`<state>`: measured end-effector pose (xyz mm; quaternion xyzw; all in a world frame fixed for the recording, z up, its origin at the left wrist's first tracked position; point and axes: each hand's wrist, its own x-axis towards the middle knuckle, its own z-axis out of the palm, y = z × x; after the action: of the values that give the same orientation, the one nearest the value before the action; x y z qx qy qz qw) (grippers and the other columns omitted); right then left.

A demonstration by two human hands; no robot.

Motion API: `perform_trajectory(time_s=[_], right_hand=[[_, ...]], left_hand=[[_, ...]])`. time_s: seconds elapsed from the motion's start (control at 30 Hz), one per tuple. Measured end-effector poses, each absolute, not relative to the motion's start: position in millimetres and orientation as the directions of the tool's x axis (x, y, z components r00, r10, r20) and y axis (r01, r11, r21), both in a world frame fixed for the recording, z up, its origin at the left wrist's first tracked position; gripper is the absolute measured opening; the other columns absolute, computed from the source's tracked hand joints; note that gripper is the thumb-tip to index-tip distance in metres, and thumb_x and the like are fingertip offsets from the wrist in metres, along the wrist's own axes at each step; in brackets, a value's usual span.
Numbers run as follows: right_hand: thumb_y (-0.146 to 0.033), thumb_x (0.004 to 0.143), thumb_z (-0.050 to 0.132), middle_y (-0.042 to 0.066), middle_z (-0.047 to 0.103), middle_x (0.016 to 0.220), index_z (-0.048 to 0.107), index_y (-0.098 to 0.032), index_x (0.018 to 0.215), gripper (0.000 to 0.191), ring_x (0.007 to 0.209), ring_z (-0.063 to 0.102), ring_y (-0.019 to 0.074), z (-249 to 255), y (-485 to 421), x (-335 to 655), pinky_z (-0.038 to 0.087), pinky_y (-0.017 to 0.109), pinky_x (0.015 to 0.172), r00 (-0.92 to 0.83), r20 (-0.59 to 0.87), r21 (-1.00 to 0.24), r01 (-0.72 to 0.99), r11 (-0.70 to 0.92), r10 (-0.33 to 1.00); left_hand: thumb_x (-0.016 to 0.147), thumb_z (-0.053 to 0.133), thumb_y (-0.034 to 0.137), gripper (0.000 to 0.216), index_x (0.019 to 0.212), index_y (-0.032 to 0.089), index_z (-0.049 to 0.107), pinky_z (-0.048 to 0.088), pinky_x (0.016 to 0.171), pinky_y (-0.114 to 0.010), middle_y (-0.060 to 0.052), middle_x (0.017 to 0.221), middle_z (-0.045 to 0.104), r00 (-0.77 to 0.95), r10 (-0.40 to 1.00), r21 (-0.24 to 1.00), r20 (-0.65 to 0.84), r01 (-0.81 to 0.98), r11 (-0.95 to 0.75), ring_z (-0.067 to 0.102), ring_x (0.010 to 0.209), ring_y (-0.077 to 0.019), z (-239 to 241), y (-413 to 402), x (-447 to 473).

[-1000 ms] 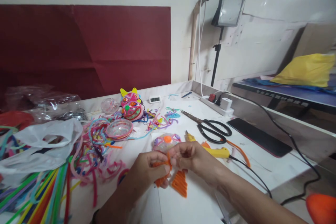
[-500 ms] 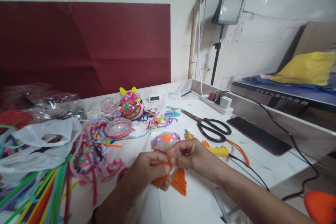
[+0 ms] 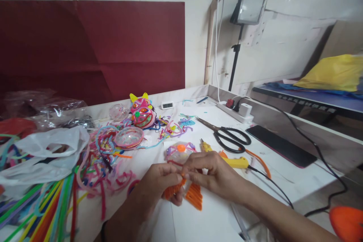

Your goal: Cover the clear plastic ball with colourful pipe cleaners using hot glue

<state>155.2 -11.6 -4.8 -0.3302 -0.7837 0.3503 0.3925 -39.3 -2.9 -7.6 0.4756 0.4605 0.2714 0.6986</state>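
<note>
Orange fuzzy piece [image 3: 171,192] is up in the two hands, over the white paper [image 3: 207,225] on the worktop [image 3: 303,183]. The left hand [image 3: 163,180] holds it in a small pinch, thumb and finger close together, and its other fingers curl under. The right hand [image 3: 208,172] pinches a little orange bit at the top, so the tips of both hands almost meet. Half a second ago that bit stuck up between the fingers — now the right fingers are bent down over it and only a speck shows. The held piece slants, its long way running from low on the left up to the right hand's tips. Just beside it is a ridged orange flap [image 3: 194,197], shaped like a fan — its thin end points up to the right hand, and its wide edge faces down toward the person. I cannot tell if the two are joined. The flap has hardly moved.
</note>
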Motion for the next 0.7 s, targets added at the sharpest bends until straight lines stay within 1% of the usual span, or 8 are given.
perform_trajectory(time_s=[0.1, 0.2, 0.3, 0.4, 0.47, 0.53, 0.6, 0.7], right_hand=[[-0.028, 0.103, 0.047, 0.011, 0.073, 0.087, 0.076, -0.017, 0.098, 0.031, 0.082, 0.067, 0.0199, -5.9, -11.2, 159.8, 0.051, 0.030, 0.074, -0.579, 0.519, -0.632, 0.237, 0.738, 0.629], [-0.028, 0.106, 0.037, 0.013, 0.072, 0.083, 0.072, -0.012, 0.097, 0.040, 0.078, 0.066, 0.0200, -12.4, -9.9, 161.3, 0.052, 0.032, 0.074, -0.604, 0.665, -0.414, 0.191, 0.890, 0.439], [-0.021, 0.106, 0.035, 0.013, 0.072, 0.080, 0.069, -0.010, 0.103, 0.036, 0.076, 0.066, 0.0212, -17.2, -10.1, 161.1, 0.052, 0.033, 0.069, -0.598, 0.742, -0.232, 0.195, 0.953, 0.303], [-0.014, 0.104, 0.040, 0.014, 0.074, 0.083, 0.066, -0.009, 0.112, 0.028, 0.082, 0.068, 0.0249, -18.4, -11.8, 161.6, 0.052, 0.037, 0.069, -0.635, 0.739, -0.068, 0.265, 0.962, 0.227], [-0.012, 0.103, 0.043, 0.015, 0.075, 0.088, 0.066, -0.009, 0.113, 0.026, 0.085, 0.068, 0.0262, -19.4, -13.7, 161.6, 0.053, 0.038, 0.070, -0.641, 0.739, -0.022, 0.287, 0.958, 0.209], [-0.010, 0.101, 0.043, 0.014, 0.075, 0.090, 0.067, -0.011, 0.110, 0.026, 0.083, 0.067, 0.0243, -21.5, -17.0, 160.3, 0.053, 0.037, 0.071, -0.581, 0.764, -0.124, 0.296, 0.947, 0.282], [-0.009, 0.097, 0.047, 0.010, 0.075, 0.087, 0.068, -0.014, 0.103, 0.023, 0.076, 0.067, 0.0202, -24.5, -22.0, 156.7, 0.053, 0.032, 0.068, -0.438, 0.745, -0.396, 0.317, 0.862, 0.503], [-0.023, 0.092, 0.059, 0.004, 0.070, 0.072, 0.069, -0.016, 0.084, 0.014, 0.062, 0.060, 0.0144, -30.2, -29.6, 147.5, 0.046, 0.025, 0.057, -0.224, 0.443, -0.816, 0.300, 0.494, 0.868]], left_hand=[[0.064, 0.074, 0.034, 0.021, 0.066, 0.015, 0.063, 0.047, 0.048, -0.024, 0.001, 0.051, 0.065, 0.459, 0.808, 0.919, -0.368, 0.049, 0.391, 0.056, 0.043, -0.0094, -11.2, -1.2, -41.4], [0.065, 0.073, 0.034, 0.022, 0.068, 0.015, 0.064, 0.047, 0.048, -0.023, 0.000, 0.052, 0.065, 0.482, 0.798, 0.917, -0.361, 0.026, 0.398, 0.057, 0.043, -0.0096, -12.9, -0.5, -42.9], [0.064, 0.076, 0.035, 0.024, 0.069, 0.015, 0.064, 0.047, 0.048, -0.022, 0.001, 0.053, 0.065, 0.492, 0.790, 0.907, -0.366, -0.003, 0.421, 0.056, 0.043, -0.0089, -12.0, -1.8, -42.9], [0.065, 0.078, 0.036, 0.026, 0.066, 0.015, 0.062, 0.048, 0.049, -0.022, 0.000, 0.052, 0.064, 0.513, 0.785, 0.909, -0.348, -0.020, 0.416, 0.057, 0.045, -0.0093, -11.4, -2.7, -42.6], [0.067, 0.077, 0.036, 0.026, 0.066, 0.015, 0.062, 0.048, 0.051, -0.022, 0.000, 0.053, 0.064, 0.516, 0.791, 0.917, -0.328, -0.026, 0.397, 0.058, 0.046, -0.0095, -11.6, -2.0, -42.6], [0.067, 0.077, 0.036, 0.026, 0.068, 0.014, 0.063, 0.049, 0.052, -0.022, 0.000, 0.055, 0.065, 0.481, 0.816, 0.927, -0.320, -0.018, 0.374, 0.058, 0.047, -0.0093, -11.3, -0.8, -42.6], [0.066, 0.078, 0.036, 0.026, 0.072, 0.014, 0.065, 0.049, 0.053, -0.023, 0.000, 0.057, 0.067, 0.416, 0.854, 0.942, -0.312, 0.015, 0.337, 0.060, 0.048, -0.0098, -9.9, -0.2, -41.8], [0.065, 0.075, 0.038, 0.027, 0.073, 0.014, 0.067, 0.049, 0.052, -0.024, 0.000, 0.056, 0.067, 0.320, 0.910, 0.965, -0.263, 0.097, 0.244, 0.060, 0.048, -0.0109, -5.7, -1.5, -38.9]])
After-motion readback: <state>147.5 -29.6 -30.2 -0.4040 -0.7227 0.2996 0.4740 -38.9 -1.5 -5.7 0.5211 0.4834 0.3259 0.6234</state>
